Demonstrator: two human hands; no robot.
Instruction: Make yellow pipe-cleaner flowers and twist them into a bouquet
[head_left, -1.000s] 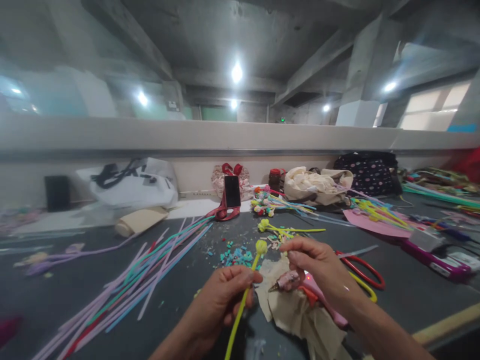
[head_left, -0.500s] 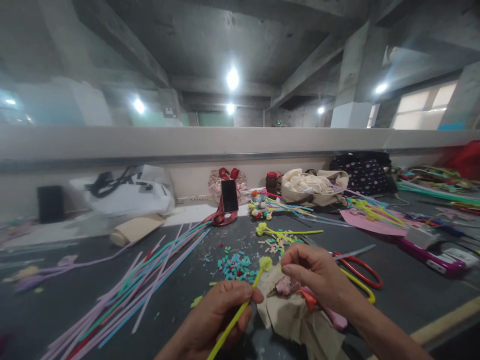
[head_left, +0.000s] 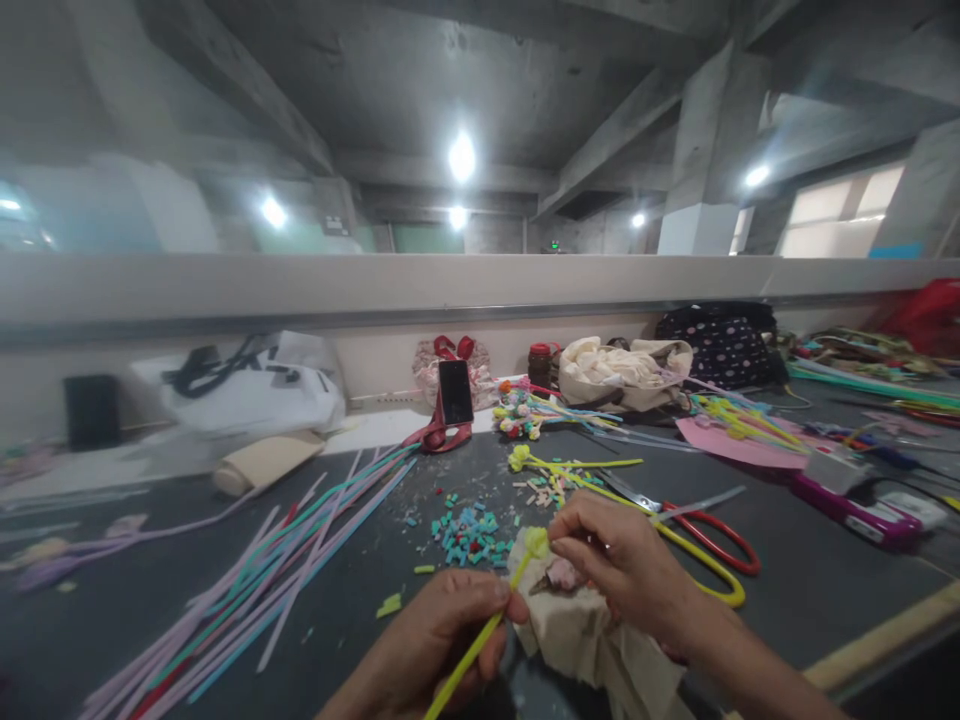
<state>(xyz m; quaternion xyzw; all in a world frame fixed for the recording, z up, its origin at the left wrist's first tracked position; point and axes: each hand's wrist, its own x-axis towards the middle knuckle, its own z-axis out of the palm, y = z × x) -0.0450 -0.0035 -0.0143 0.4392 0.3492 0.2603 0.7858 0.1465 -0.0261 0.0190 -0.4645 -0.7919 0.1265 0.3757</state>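
My left hand is closed around the yellow stem of a small flower, which slants up to the right. Its pale yellow flower head sits at the stem's top. At the head's right edge, the fingertips of my right hand are pinched together; whatever lies between them is too small to make out. Under my right hand, a pink tool with a metal tip, looking like a glue gun, rests on a crumpled beige cloth. Its handle is mostly hidden.
Small blue and green cut pieces lie beyond my left hand. Red-handled scissors and a bent yellow stem are at right. Long coloured strips spread leftward. Another yellow flower, a phone and finished-looking flowers are farther back.
My right hand has moved left and slightly down, from apart to against the flower head, covering more of the pink tool. The left hand keeps its hold. The view has shifted slightly.
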